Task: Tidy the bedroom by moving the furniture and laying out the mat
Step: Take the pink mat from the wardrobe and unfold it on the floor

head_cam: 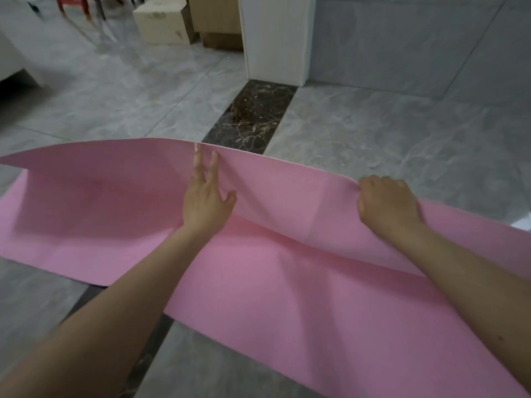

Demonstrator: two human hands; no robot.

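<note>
A: The mat (258, 282), pink, is seen spread across the grey tiled floor (373, 133), its far half raised and folded toward the camera.

B: How is it held?

A: The left hand (205, 196) is laid flat against the raised flap, fingers straight and reaching its top edge. The right hand (385, 202) has its grip closed over that same edge, fingers curled round it.

B: And beyond the mat?

A: A dark marble strip (253, 119) is crossed by the mat. Cardboard boxes (163, 21) are stacked by a white doorframe (275, 38).
</note>
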